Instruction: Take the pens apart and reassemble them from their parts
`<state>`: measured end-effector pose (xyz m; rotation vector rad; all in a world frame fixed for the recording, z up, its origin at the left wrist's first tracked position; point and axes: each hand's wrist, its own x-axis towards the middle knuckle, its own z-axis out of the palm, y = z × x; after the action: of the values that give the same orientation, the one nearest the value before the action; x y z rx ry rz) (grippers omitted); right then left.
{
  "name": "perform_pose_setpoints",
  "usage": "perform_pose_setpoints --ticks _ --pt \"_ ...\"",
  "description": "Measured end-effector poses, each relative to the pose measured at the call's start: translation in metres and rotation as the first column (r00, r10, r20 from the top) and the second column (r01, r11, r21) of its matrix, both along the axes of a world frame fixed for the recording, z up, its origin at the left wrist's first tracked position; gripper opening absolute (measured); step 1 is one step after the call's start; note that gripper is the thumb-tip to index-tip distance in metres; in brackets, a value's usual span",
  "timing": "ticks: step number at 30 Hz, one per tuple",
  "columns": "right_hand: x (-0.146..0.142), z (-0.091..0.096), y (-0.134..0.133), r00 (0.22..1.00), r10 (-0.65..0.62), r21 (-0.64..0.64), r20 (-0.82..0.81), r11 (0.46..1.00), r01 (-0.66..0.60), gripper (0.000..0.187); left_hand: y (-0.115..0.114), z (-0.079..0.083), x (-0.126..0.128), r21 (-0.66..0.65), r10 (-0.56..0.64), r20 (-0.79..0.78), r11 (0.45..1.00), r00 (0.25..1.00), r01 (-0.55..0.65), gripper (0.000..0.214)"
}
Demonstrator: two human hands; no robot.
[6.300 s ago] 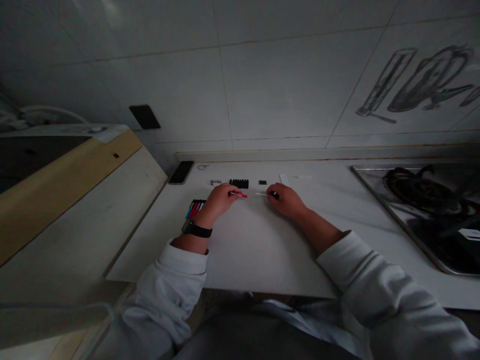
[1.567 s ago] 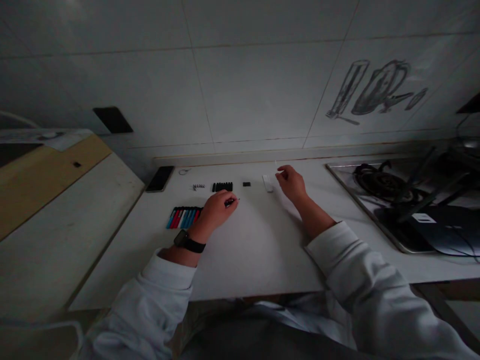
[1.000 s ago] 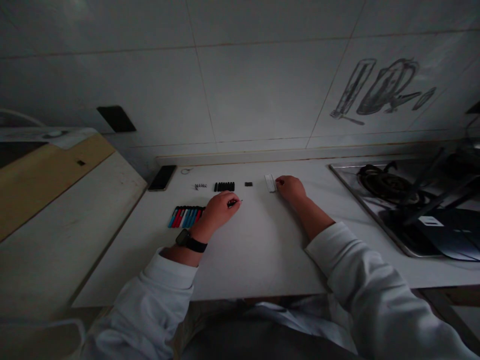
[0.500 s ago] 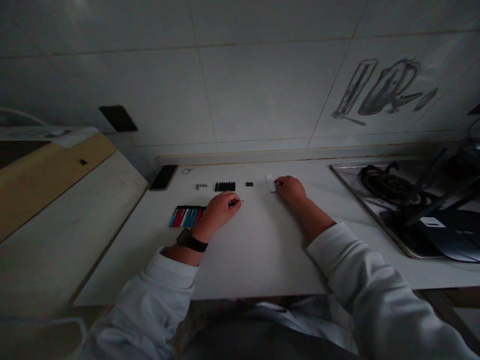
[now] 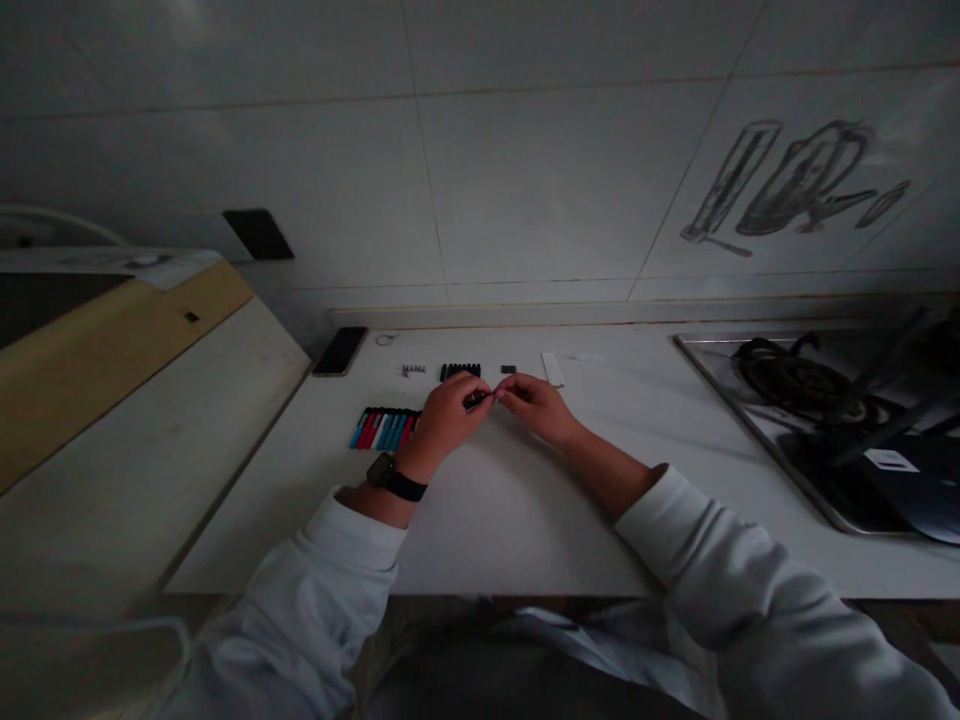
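Observation:
On the white counter (image 5: 525,500), my left hand (image 5: 448,417) is closed round a small dark pen part (image 5: 477,400) whose tip pokes out to the right. My right hand (image 5: 534,407) is pinched shut right at that tip, fingertips touching it; what it holds is too small to make out. A row of red, blue and black pen barrels (image 5: 382,428) lies just left of my left hand. Behind my hands sit a row of black caps (image 5: 459,369), a small black piece (image 5: 508,369), tiny springs (image 5: 412,370) and a white strip (image 5: 553,368).
A dark phone (image 5: 340,351) lies at the counter's back left corner beside a small ring (image 5: 385,339). A gas stove (image 5: 825,400) fills the right side. A wooden board (image 5: 112,360) slopes at the left. A tiled wall rises behind.
My right hand has left the white strip at the back and come left to meet my left hand at the pen part's tip. The left hand has barely moved.

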<state>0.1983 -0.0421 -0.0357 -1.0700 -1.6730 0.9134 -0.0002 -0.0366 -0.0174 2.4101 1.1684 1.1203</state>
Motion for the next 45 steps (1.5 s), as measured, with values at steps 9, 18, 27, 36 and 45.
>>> perform_pose_setpoints --ticks 9,18,27,36,45 --pt "0.021 0.005 0.022 0.985 -0.171 0.085 0.027 0.982 0.168 0.023 0.004 -0.006 -0.001 -0.045 0.039 0.003 0.998 0.999 -0.039 0.004" --pt "0.053 -0.002 0.07 0.627 -0.406 0.261 0.665 0.913 0.314 0.023 0.006 -0.009 -0.002 -0.073 0.03 -0.021 0.997 0.999 -0.032 0.005" --pt "0.046 -0.007 0.079 0.52 -0.376 0.252 0.767 0.922 0.295 0.029 0.006 -0.008 -0.003 -0.098 0.034 -0.029 0.995 0.999 -0.037 0.004" --pt "0.045 -0.004 0.071 0.51 -0.331 0.234 0.794 0.941 0.246 0.029 0.006 -0.009 -0.003 -0.092 0.025 -0.038 0.995 0.999 -0.028 0.005" --pt "0.043 -0.001 0.069 0.55 -0.377 0.264 0.745 0.924 0.275 0.026 0.007 -0.01 -0.003 -0.112 0.032 -0.038 0.993 0.999 -0.036 0.011"
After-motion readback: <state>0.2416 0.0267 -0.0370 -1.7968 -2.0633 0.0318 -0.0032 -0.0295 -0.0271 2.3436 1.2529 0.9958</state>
